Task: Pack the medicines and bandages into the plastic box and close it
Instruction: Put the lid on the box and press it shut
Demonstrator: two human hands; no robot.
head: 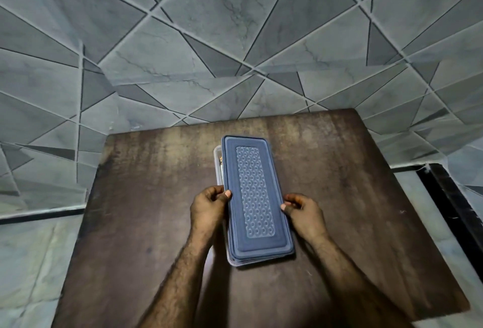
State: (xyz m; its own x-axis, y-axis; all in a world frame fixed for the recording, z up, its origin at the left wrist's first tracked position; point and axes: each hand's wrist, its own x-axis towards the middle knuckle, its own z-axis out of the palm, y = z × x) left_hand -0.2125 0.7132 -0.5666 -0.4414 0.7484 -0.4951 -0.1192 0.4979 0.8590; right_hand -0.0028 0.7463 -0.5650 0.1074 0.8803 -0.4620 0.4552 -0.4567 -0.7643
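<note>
A long blue lid [254,197] with an embossed middle panel lies on top of the clear plastic box [217,162], shifted slightly right so the box's left rim shows at the far end. A little of the contents glints under that exposed edge. My left hand [209,209] grips the lid's left edge, thumb on top. My right hand [303,210] holds the right edge with curled fingers, thumb tip against the rim. The medicines and bandages are hidden under the lid.
The box sits in the middle of a dark brown wooden table [352,197]. Grey patterned floor tiles [209,40] surround the table. A black frame edge [454,197] runs along the right side.
</note>
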